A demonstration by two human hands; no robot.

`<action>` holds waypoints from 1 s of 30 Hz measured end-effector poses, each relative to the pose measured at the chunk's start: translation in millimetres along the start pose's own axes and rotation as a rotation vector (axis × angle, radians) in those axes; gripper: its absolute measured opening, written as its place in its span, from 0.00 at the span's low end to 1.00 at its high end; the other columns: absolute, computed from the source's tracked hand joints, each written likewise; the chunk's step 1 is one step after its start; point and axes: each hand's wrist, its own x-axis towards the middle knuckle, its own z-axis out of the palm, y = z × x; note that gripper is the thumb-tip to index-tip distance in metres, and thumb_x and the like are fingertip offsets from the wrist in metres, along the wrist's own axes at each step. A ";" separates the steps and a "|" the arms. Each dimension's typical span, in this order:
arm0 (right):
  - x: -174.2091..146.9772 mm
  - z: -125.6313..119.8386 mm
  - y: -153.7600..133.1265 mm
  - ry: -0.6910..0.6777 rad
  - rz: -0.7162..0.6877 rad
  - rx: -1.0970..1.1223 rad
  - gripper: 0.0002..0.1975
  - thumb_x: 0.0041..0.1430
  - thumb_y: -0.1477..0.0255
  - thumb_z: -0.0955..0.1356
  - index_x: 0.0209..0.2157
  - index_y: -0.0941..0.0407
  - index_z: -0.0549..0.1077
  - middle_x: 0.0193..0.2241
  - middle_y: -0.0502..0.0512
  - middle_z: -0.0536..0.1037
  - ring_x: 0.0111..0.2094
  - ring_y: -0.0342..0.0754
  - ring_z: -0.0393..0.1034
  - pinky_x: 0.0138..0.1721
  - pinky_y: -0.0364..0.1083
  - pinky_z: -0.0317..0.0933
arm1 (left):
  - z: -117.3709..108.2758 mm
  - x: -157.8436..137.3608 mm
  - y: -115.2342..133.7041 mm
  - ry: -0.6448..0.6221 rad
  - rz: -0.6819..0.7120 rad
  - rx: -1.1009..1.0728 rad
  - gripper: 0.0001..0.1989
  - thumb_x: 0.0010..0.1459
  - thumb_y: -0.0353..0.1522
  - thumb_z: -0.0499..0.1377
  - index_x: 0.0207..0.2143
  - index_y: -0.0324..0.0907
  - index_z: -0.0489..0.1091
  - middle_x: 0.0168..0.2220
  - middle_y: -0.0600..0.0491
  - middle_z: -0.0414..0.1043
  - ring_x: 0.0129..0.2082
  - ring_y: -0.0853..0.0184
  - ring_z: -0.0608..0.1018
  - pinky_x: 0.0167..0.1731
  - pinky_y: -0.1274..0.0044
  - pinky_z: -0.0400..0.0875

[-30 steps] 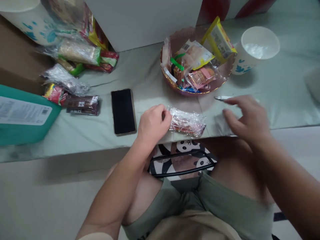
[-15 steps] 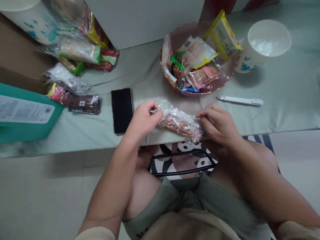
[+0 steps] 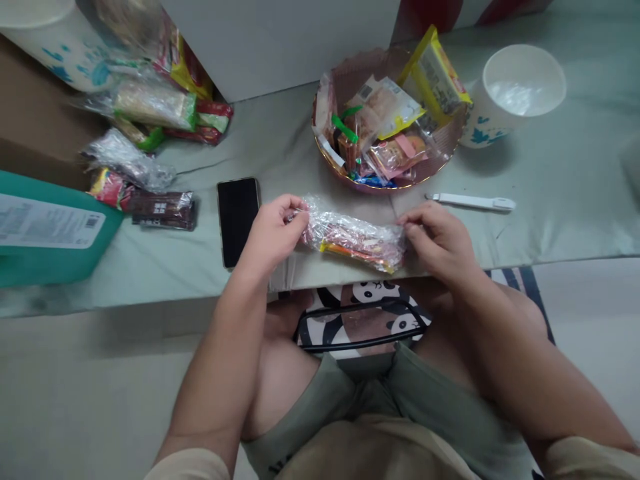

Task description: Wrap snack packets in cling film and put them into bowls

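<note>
Between my hands a clear plastic bundle (image 3: 357,240) of snack packets, red and yellow inside, lies stretched out at the table's front edge. My left hand (image 3: 280,227) pinches its left end between thumb and fingers. At the upper right corner of the wrap, my right hand (image 3: 437,237) pinches the clear film. A black phone (image 3: 238,220) lies flat just left of my left hand. Beyond the bundle stands a pink glass bowl (image 3: 330,163) with a gilt rim, filled with wrapped snacks. A white utility knife (image 3: 473,202) lies beyond my right hand.
A white paper cup (image 3: 523,87) stands right of the bowl. At left are a teal box (image 3: 55,260), dark brown packets (image 3: 164,210), crumpled clear wrap (image 3: 130,160) and more wrapped snacks (image 3: 155,107). A white panel (image 3: 285,47) rises at the back.
The wrap is now pulled straighter and wider between my hands, and the bundle has turned so a yellow-orange packet shows along its front. My left hand has shifted slightly left.
</note>
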 end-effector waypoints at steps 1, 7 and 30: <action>1.3 -1.5 1.8 0.067 0.038 0.016 0.08 0.59 0.70 0.64 0.31 0.53 0.75 0.31 0.54 0.77 0.35 0.50 0.72 0.40 0.50 0.65 | -1.7 1.3 -0.6 0.008 -0.021 0.016 0.05 0.54 0.27 0.57 0.34 0.44 0.68 0.21 0.58 0.69 0.20 0.69 0.74 0.22 0.77 0.71; 6.5 -10.0 19.8 0.340 0.252 0.107 0.05 0.50 0.73 0.63 0.27 0.53 0.71 0.29 0.51 0.73 0.34 0.49 0.69 0.42 0.51 0.62 | -13.1 3.7 -5.8 0.025 -0.034 0.299 0.14 0.52 0.24 0.56 0.41 0.44 0.71 0.23 0.57 0.70 0.23 0.66 0.74 0.26 0.74 0.69; -7.6 -15.1 0.1 0.002 -0.205 -0.122 0.12 0.62 0.67 0.65 0.36 0.48 0.82 0.40 0.57 0.82 0.44 0.56 0.76 0.52 0.60 0.67 | 1.9 -6.0 13.8 0.160 0.579 0.447 0.08 0.65 0.32 0.53 0.34 0.45 0.70 0.34 0.52 0.78 0.36 0.64 0.79 0.42 0.71 0.73</action>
